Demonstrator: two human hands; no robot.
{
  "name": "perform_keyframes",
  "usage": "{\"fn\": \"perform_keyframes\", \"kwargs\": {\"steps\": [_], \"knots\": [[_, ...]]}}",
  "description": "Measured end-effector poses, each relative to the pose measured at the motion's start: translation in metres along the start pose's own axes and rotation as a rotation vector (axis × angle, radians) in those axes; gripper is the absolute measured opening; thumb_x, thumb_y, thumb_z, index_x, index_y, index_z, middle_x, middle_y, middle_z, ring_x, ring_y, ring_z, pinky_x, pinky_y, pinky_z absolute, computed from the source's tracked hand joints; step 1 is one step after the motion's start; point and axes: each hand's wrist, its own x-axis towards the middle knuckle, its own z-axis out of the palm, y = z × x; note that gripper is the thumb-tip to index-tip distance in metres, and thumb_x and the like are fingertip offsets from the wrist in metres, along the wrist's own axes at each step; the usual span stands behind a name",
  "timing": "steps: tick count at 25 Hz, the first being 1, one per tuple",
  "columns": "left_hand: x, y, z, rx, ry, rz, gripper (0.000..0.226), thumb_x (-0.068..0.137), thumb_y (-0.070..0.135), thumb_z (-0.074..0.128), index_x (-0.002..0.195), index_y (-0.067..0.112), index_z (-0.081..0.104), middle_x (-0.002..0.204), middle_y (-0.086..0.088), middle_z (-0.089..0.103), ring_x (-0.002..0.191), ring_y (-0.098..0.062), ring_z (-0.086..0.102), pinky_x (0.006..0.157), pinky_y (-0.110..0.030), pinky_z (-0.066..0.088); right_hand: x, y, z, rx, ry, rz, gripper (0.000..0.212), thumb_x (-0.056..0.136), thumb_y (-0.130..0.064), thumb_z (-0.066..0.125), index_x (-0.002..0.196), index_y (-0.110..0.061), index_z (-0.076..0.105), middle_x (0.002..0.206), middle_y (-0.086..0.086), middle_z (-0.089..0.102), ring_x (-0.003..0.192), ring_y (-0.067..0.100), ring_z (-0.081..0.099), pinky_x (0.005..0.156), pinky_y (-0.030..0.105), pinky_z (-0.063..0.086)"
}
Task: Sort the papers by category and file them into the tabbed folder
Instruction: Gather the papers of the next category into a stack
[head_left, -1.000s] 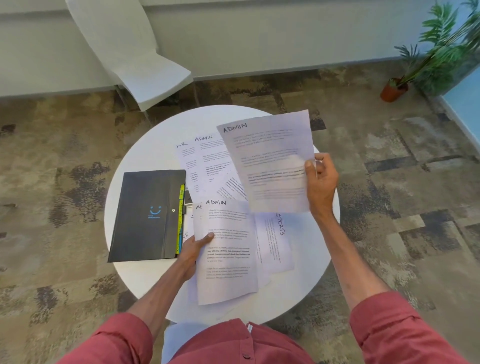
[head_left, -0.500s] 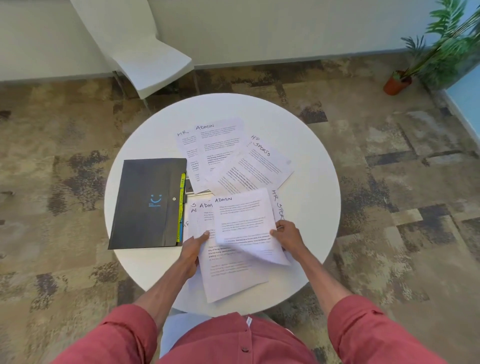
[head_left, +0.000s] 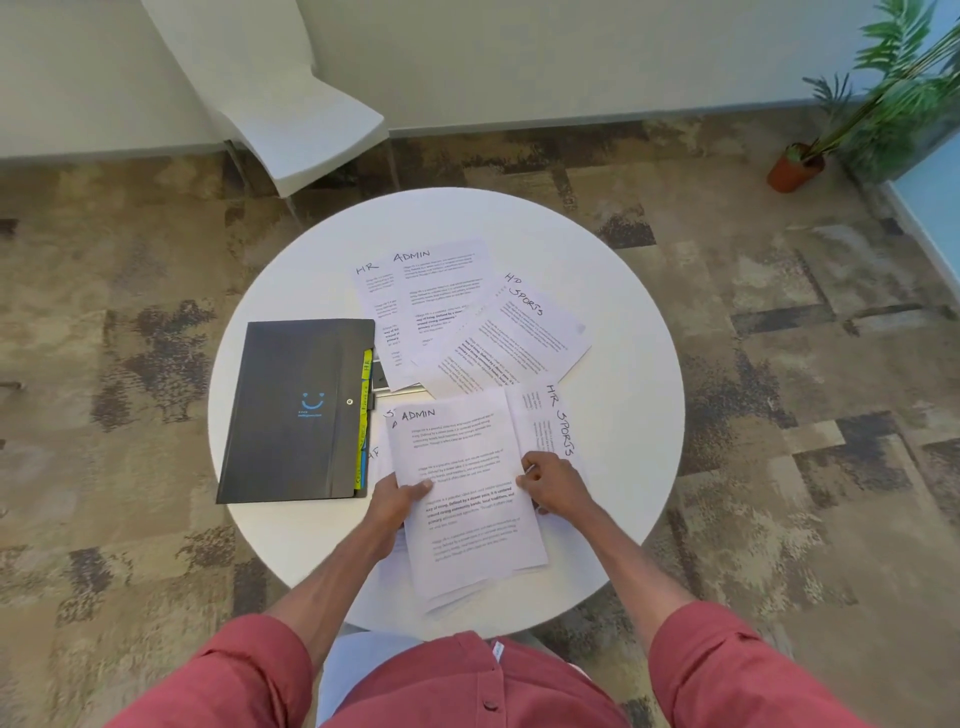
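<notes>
A small stack of ADMIN sheets (head_left: 467, 499) lies at the near side of the round white table (head_left: 623, 364). My left hand (head_left: 397, 499) grips its left edge with the thumb on top. My right hand (head_left: 553, 483) pinches its right edge. A closed black tabbed folder (head_left: 296, 410) with yellow and blue tabs along its right side lies to the left. Behind the stack, loose sheets are fanned out: an HR sheet (head_left: 371, 291), an ADMIN sheet (head_left: 441, 291) and a SPORTS sheet (head_left: 524, 338). More HR and SPORTS sheets (head_left: 550, 421) stick out to the right of the stack.
A white chair (head_left: 291, 119) stands beyond the table at the back left. A potted plant (head_left: 800, 166) sits on the patterned carpet at the far right. The table's right part is bare white surface.
My right hand brought the raised ADMIN sheet down and laid it on the ADMIN sheet held by my left hand. Both hands now hold the squared stack by its edges.
</notes>
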Motion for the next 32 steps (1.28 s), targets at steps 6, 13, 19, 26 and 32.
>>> {"fn": "perform_keyframes", "kwargs": {"steps": [6, 13, 19, 26, 32], "knots": [[-0.01, 0.017, -0.018, -0.121, -0.075, -0.087, 0.036, 0.093, 0.0, 0.072, 0.129, 0.002, 0.07, 0.117, -0.02, 0.08, 0.103, -0.041, 0.078, 0.085, -0.05, 0.065, 0.008, -0.017, -0.02, 0.104, 0.014, 0.033, 0.021, 0.098, -0.036, 0.064, 0.09, -0.017, 0.067, 0.077, -0.005, 0.08, 0.053, 0.022, 0.075, 0.053, 0.031, 0.056], [-0.025, 0.051, -0.044, -0.214, -0.136, -0.14, 0.038, 0.094, 0.004, 0.068, 0.132, 0.0, 0.069, 0.126, -0.022, 0.076, 0.116, -0.042, 0.074, 0.092, -0.051, 0.063, 0.061, -0.038, -0.067, 0.07, 0.38, 0.075, 0.02, 0.095, -0.024, 0.059, 0.114, -0.024, 0.066, 0.112, -0.001, 0.074, 0.104, 0.028, 0.07, 0.085, 0.038, 0.056], [-0.017, 0.067, -0.063, -0.276, -0.084, -0.12, 0.044, 0.094, 0.004, 0.068, 0.138, 0.001, 0.066, 0.13, -0.022, 0.075, 0.12, -0.043, 0.072, 0.108, -0.059, 0.054, 0.123, -0.054, -0.099, -0.089, 0.318, 0.111, 0.071, 0.095, -0.03, 0.066, 0.158, -0.018, 0.034, 0.157, 0.012, 0.037, 0.147, 0.033, 0.033, 0.115, 0.053, 0.034], [0.003, 0.095, -0.081, -0.286, 0.01, -0.136, 0.038, 0.093, 0.005, 0.07, 0.13, 0.001, 0.07, 0.124, -0.022, 0.077, 0.113, -0.042, 0.075, 0.094, -0.052, 0.061, 0.188, -0.076, -0.123, -0.239, 0.316, 0.1, 0.076, 0.097, -0.044, 0.068, 0.159, -0.019, 0.033, 0.161, 0.011, 0.032, 0.149, 0.032, 0.032, 0.118, 0.053, 0.031], [0.034, 0.111, -0.065, -0.281, 0.01, -0.11, 0.045, 0.092, 0.006, 0.07, 0.136, 0.003, 0.068, 0.131, -0.022, 0.074, 0.118, -0.044, 0.073, 0.094, -0.054, 0.063, 0.203, -0.075, -0.127, -0.295, 0.339, 0.126, 0.07, 0.089, -0.044, 0.076, 0.147, -0.019, 0.044, 0.142, 0.011, 0.05, 0.137, 0.034, 0.041, 0.107, 0.052, 0.034]]}}
